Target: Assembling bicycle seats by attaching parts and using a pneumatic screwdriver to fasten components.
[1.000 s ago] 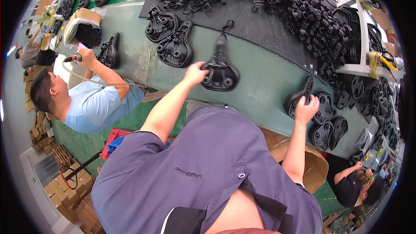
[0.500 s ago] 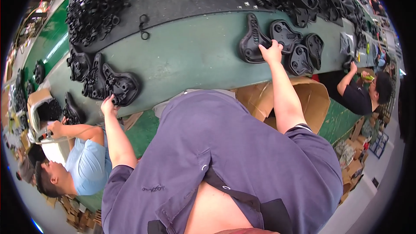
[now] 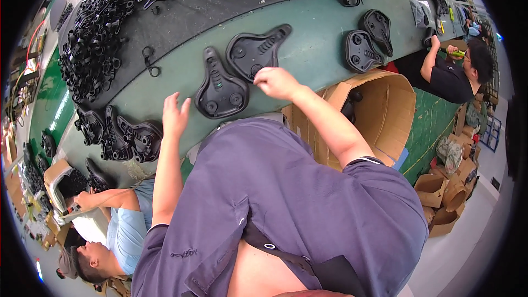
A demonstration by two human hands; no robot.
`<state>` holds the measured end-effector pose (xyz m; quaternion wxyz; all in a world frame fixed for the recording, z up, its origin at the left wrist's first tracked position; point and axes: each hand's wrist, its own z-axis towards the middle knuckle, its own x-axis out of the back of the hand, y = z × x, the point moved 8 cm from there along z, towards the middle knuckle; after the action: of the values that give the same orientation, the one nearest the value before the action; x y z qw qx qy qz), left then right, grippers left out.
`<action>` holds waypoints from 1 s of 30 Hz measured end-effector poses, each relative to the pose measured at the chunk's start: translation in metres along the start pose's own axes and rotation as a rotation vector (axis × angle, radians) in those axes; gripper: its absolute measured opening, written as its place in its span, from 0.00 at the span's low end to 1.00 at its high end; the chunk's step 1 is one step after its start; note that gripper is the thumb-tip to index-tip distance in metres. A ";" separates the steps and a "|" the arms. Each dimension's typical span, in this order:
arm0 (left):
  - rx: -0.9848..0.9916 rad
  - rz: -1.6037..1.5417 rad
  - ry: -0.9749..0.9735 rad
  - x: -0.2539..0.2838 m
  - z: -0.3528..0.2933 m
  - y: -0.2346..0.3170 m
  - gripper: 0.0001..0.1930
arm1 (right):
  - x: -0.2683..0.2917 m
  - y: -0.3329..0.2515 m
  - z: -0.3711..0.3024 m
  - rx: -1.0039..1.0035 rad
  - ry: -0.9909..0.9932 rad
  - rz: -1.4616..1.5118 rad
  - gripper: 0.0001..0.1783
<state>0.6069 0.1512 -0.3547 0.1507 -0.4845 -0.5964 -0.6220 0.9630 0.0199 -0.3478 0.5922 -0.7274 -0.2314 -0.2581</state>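
Two black bicycle saddles lie underside up on the green tabletop before me. My left hand (image 3: pixel 176 114), fingers apart and holding nothing, is beside the nearer-left saddle (image 3: pixel 221 85), whose nose points away from me. The other saddle (image 3: pixel 256 55) lies to its right, nose toward the far right. My right hand (image 3: pixel 278 82) has its fingers curled closed on the near edge of that saddle; the fingertips are partly hidden. To the left, several saddles with fittings on their undersides (image 3: pixel 142 138) stand in a row.
Two more saddles (image 3: pixel 363 50) lie at the right. A black mat (image 3: pixel 181 19) carries heaps of small black parts (image 3: pixel 91 55). An open cardboard box (image 3: pixel 390 110) stands against the table's near edge. Co-workers sit at the left (image 3: pixel 126 231) and right (image 3: pixel 445 74).
Two saddles have come from the right to the table's middle, my right hand moving left with them. My left hand has left the row of saddles and opened. The view has shifted.
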 end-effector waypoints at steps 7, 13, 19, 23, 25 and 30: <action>0.045 0.120 -0.240 -0.048 0.003 0.019 0.23 | 0.233 0.170 -0.069 -0.827 0.920 -0.636 0.25; 0.014 0.145 -0.218 -0.037 0.029 0.004 0.21 | 0.218 0.352 -0.192 -1.329 1.119 0.411 0.45; 0.016 0.198 -0.141 -0.009 0.027 -0.016 0.19 | 0.175 0.208 -0.080 -0.757 0.591 -0.006 0.46; 0.036 0.197 -0.173 -0.012 0.032 -0.014 0.20 | 0.142 0.135 0.020 -0.176 0.321 -0.186 0.40; 0.029 0.191 -0.169 -0.012 0.030 -0.015 0.20 | 0.144 0.131 0.071 -0.175 0.191 -0.123 0.34; 0.085 0.142 -0.148 -0.010 0.025 -0.009 0.19 | 0.196 0.134 0.173 -0.392 0.599 -0.243 0.42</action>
<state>0.6155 0.1721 -0.3729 0.1702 -0.5635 -0.5958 -0.5464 1.2154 0.1702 -0.3481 0.4482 -0.6866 -0.0786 -0.5671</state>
